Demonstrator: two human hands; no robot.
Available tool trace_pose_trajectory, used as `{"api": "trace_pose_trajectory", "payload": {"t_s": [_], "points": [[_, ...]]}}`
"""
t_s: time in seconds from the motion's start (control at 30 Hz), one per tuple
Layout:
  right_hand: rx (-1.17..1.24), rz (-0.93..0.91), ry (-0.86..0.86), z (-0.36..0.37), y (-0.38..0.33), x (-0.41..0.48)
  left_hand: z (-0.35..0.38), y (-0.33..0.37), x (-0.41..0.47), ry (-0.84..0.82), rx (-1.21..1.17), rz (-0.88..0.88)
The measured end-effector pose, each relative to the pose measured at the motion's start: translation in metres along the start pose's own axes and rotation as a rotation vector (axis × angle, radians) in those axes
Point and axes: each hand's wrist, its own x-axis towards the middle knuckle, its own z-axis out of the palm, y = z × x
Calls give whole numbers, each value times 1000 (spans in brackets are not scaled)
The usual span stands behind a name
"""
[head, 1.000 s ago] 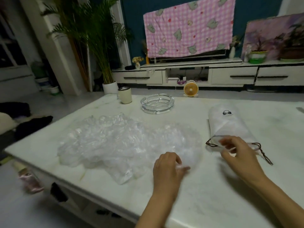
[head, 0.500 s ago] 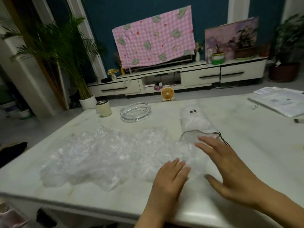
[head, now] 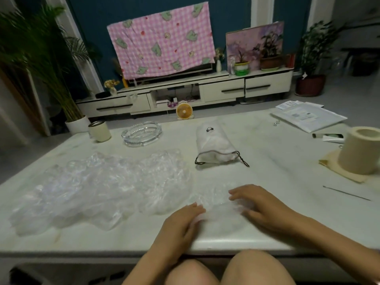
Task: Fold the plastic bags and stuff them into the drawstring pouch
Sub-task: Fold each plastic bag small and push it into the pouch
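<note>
A heap of crumpled clear plastic bags covers the left half of the white marble table. One clear bag lies apart from the heap near the front edge. My left hand rests with its fingers on that bag's left edge. My right hand lies flat on its right side, fingers spread. The white drawstring pouch lies further back at the centre, bulging, its mouth with the dark cord facing me. Neither hand touches the pouch.
A glass ashtray and a cream mug stand at the back left. On the right are a paper roll on a beige mat, papers, a small tube and a thin needle.
My right hand left the pouch's mouth and came down to the front edge. Both hands now lie on a single bag drawn clear of the heap. The view swung right.
</note>
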Motion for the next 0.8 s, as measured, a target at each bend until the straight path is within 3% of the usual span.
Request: {"api": "trace_pose_trajectory", "payload": {"t_s": [0.13, 0.27, 0.4, 0.6, 0.8], "points": [[54, 154, -134, -16, -8, 7, -5, 17, 4, 124, -177, -121], [190, 329, -101, -12, -9, 22, 1, 34, 13, 238, -341, -388], [44, 515, -19, 3, -8, 43, 9, 43, 26, 248, -56, -645], [-306, 556, 16, 16, -12, 53, 16, 42, 38, 143, 465, -684], [-488, 572, 105, 12, -2, 43, 25, 31, 30, 166, 564, -564]]}}
